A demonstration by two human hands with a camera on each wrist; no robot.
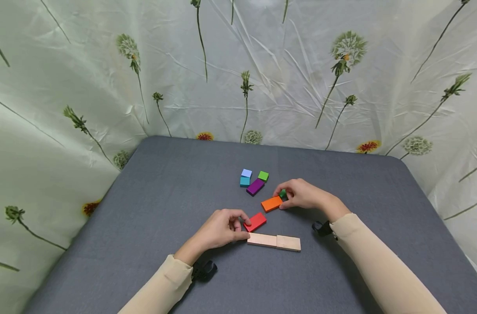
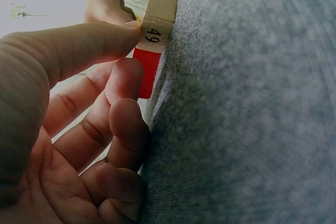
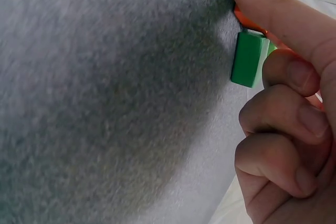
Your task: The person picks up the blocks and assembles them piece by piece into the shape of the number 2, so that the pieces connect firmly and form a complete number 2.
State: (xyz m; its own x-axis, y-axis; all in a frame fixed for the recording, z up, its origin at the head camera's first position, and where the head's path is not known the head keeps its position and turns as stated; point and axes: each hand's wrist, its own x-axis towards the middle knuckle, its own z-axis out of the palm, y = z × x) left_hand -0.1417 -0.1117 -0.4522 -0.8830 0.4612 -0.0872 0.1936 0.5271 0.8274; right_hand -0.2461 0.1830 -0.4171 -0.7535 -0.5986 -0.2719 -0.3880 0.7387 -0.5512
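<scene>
My left hand (image 1: 221,227) has its fingers bent at the left end of a red block (image 1: 255,222), with a fingertip on the block. Its thumb tip rests by the end of a plain wooden block (image 1: 262,240), marked 49 in the left wrist view. A second wooden block (image 1: 288,243) continues that row to the right. My right hand (image 1: 302,194) pinches an orange block (image 1: 271,203) at its right end, index finger on the far side and thumb on the near side. Beside it a dark green block (image 3: 247,59) shows, partly hidden by the hand in the head view.
Beyond the orange block lie a purple block (image 1: 255,187), a light green block (image 1: 263,175), a light blue block (image 1: 246,173) and a teal block (image 1: 245,181). All rest on a grey cloth surface (image 1: 163,187). A flower-printed curtain (image 1: 277,65) hangs behind and along the sides.
</scene>
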